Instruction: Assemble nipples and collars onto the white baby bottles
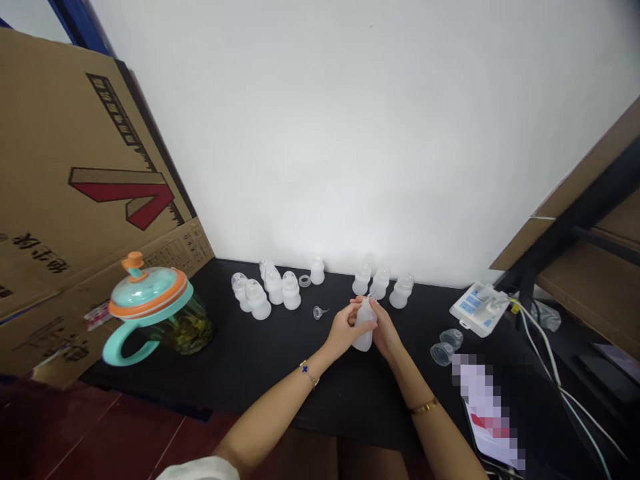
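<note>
A small translucent white bottle stands between both hands on the black table. My left hand wraps around its left side and my right hand grips its right side near the top. A group of similar white bottles stands to the left near the wall, and three more bottles stand just behind my hands. A small clear nipple piece and a white ring lie loose on the table.
A glass jug with a teal and orange lid stands at the left. A large cardboard box leans behind it. Clear caps, a white power strip with cables and a blurred phone lie at the right.
</note>
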### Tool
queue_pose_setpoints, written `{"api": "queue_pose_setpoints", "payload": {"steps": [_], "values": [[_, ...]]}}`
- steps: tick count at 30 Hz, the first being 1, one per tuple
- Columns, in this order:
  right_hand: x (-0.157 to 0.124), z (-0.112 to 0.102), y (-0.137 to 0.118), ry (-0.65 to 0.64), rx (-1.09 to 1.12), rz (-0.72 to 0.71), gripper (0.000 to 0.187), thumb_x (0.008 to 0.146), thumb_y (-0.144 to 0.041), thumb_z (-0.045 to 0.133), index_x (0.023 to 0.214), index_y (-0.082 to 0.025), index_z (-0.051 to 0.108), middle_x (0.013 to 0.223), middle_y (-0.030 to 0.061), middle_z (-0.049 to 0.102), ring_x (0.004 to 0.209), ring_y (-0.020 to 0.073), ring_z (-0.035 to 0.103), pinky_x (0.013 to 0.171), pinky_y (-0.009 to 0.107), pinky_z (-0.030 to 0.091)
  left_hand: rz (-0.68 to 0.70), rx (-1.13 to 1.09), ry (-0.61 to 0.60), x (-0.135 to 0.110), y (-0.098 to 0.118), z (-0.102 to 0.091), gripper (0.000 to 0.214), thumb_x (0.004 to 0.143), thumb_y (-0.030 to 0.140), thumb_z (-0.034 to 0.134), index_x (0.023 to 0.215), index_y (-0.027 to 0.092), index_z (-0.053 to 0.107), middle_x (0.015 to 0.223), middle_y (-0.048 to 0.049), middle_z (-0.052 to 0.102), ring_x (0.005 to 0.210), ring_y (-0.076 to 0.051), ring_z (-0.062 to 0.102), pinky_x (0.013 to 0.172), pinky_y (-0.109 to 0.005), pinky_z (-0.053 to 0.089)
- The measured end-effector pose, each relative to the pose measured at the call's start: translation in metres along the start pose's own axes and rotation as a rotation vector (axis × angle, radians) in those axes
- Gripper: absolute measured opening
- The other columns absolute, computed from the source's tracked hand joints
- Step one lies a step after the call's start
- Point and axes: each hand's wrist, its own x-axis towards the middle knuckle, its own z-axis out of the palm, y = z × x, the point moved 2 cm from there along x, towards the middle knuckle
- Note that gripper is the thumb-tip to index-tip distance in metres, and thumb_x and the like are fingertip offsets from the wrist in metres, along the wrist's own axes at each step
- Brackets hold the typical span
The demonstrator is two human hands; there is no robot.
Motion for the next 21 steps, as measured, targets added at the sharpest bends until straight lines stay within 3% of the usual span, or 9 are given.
{"api": "queue_pose_setpoints", "payload": {"steps": [6, 16, 21], "values": [[-0.0034, 0.0011, -0.0038, -0.071, 0.023, 0.061, 0.052, 0.079, -0.069, 0.063, 0.102, -0.024, 0.075, 0.114, 0.0083, 0.074, 0.106, 0.0311, 0.066, 0.088, 0.042, 0.050, -0.072, -0.190, -0.049, 0.0020, 0.0034, -0.0004, 0.055, 0.066, 0.043, 0.085, 0.109, 0.014, 0.069, 0.104, -0.0126, 0.074, 0.096, -0.027, 0.069, 0.087, -0.036, 0.052], [-0.0063, -0.0001, -0.0050, -0.120, -0.012, 0.075, 0.053, 0.082, -0.069, 0.061, 0.107, -0.024, 0.075, 0.096, 0.0067, 0.076, 0.090, 0.0283, 0.069, 0.078, 0.038, 0.049, -0.097, -0.213, -0.063, 0.0007, 0.0051, -0.0006, 0.058, 0.066, 0.043, 0.086, 0.113, 0.013, 0.069, 0.103, -0.0124, 0.075, 0.094, -0.028, 0.070, 0.086, -0.036, 0.053], [-0.0028, -0.0028, -0.0015, -0.106, 0.007, 0.058, 0.047, 0.083, -0.065, 0.062, 0.105, -0.025, 0.075, 0.112, 0.0059, 0.073, 0.095, 0.0269, 0.068, 0.081, 0.037, 0.049, -0.082, -0.195, -0.067, 0.0015, 0.0030, -0.0007, 0.061, 0.066, 0.044, 0.086, 0.116, 0.013, 0.068, 0.104, -0.0128, 0.075, 0.096, -0.028, 0.070, 0.087, -0.037, 0.053]]}}
